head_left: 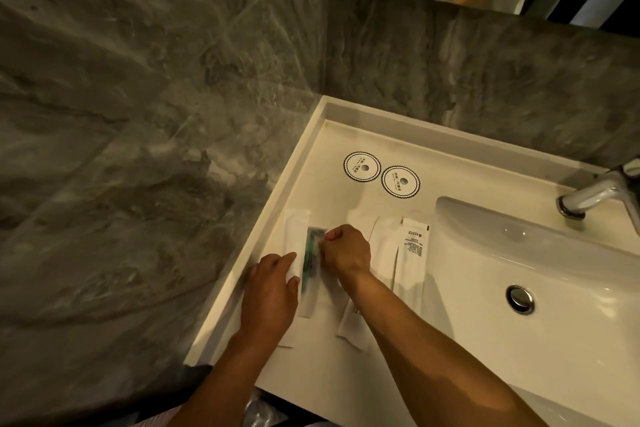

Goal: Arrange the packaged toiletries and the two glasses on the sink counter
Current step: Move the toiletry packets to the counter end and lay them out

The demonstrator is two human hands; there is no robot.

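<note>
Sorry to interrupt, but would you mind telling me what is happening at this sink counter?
A person is laying out packaged toiletries on the white counter left of the basin. The left hand presses on a white packet near the counter's left edge, while the right hand pinches a clear green-tinted packet beside it. More white packets lie to the right. Two round coasters sit further back; no glasses are visible.

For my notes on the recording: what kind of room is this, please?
Probably a hotel bathroom: a white sink with a chrome tap, wrapped toiletry packets on the counter, and two printed round coasters.
</note>
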